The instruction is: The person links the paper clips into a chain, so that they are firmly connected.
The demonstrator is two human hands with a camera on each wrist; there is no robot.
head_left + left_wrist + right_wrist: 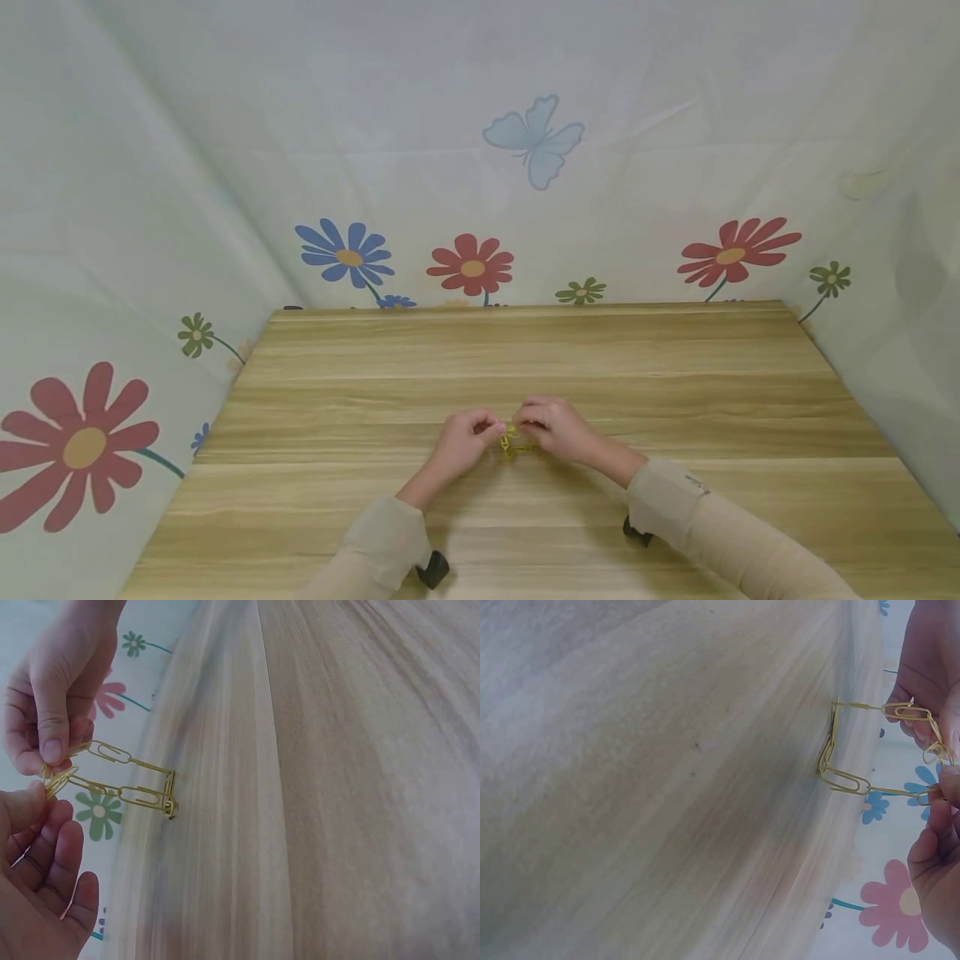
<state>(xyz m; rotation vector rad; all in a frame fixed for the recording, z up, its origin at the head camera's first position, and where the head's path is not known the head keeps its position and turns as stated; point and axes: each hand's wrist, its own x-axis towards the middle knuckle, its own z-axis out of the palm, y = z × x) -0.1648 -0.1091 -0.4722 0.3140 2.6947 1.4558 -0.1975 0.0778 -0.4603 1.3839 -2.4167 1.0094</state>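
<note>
Above the middle of the wooden table (675,375), a chain of gold paper clips (512,442) is pinched at its ends by the left hand (465,442) and right hand (555,427). No writing is legible. Flower-printed cloth walls (472,267) enclose the table.

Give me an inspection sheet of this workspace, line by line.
Surface: wooden table, pale grain.
Job's things: gold clip chain, hanging in a loop between both hands, low end touching the table.
Clutter: nothing seen.
Grips: left hand pinches one chain end; right hand pinches the other.
Cables: nothing seen; dark wrist mounts under the sleeves.
Surroundings: white cloth walls printed with flowers and a butterfly.
</note>
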